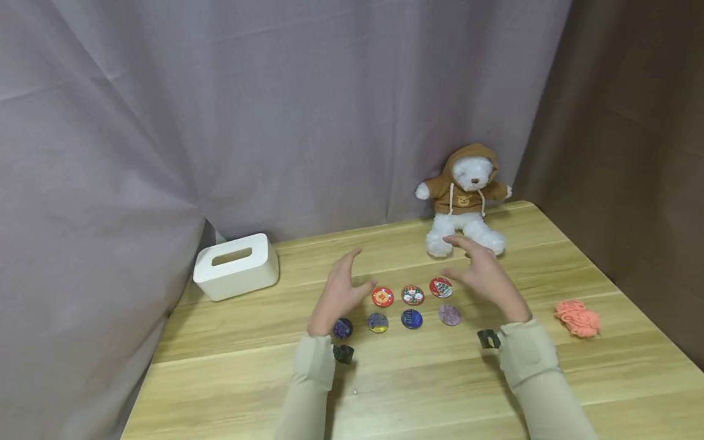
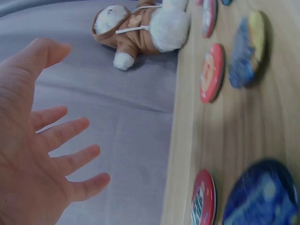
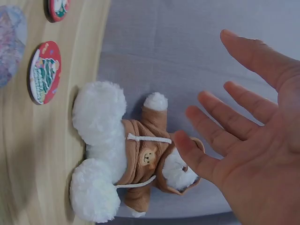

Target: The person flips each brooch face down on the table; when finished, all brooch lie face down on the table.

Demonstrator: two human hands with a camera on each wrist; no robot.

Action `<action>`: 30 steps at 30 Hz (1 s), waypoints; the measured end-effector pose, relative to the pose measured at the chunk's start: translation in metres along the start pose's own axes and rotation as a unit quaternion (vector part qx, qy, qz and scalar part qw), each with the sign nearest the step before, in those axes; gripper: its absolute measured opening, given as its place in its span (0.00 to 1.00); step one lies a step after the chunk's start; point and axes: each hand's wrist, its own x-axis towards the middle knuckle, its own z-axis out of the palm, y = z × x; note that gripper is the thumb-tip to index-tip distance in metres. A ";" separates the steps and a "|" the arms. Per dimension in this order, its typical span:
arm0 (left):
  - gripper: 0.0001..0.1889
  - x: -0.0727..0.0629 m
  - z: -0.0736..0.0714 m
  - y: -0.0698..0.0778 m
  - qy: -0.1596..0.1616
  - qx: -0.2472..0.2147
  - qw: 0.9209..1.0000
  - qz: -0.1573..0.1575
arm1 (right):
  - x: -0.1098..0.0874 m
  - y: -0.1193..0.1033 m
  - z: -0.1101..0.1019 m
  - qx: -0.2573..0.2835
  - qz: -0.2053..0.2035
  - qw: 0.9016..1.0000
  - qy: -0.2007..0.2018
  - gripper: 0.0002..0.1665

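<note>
My left hand point(image 1: 339, 295) hovers over the left end of two rows of round badges, fingers extended and thumb apart, holding nothing. My right hand point(image 1: 486, 275) is raised at the right end, equally spread. In the back row lie a red badge with a gold emblem point(image 1: 382, 297), a green Christmas badge point(image 1: 412, 295) and a red Christmas-tree badge point(image 1: 441, 287). In front are a dark purple-blue badge point(image 1: 343, 328), a blue-and-yellow badge point(image 1: 377, 322), a blue badge point(image 1: 411, 318) and a lilac badge point(image 1: 450, 315). Another red-rimmed badge point(image 2: 204, 199) shows in the left wrist view, hidden in the head view.
A white teddy bear in a brown hoodie point(image 1: 464, 198) sits at the back, beyond my right hand. The white tissue box point(image 1: 239, 269) stands at the back left. Coral yarn point(image 1: 577, 318) lies on the right of the wooden table point(image 1: 429, 391). Grey curtain point(image 1: 308, 122) hangs behind.
</note>
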 end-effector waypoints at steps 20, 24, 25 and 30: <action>0.40 0.025 0.022 0.018 0.002 -0.069 0.998 0.008 | -0.002 0.003 -0.016 0.021 0.000 0.999 0.024 0.32; 0.39 0.031 0.028 0.024 -0.002 -0.073 0.997 0.007 | -0.003 0.007 -0.016 0.026 -0.006 0.999 0.030 0.31; 0.38 0.032 0.029 0.025 -0.003 -0.072 0.997 0.007 | -0.003 0.008 -0.016 0.028 -0.005 0.999 0.030 0.31; 0.37 0.037 0.034 0.028 -0.007 -0.077 0.997 0.002 | -0.006 0.015 -0.012 0.033 -0.001 0.999 0.035 0.29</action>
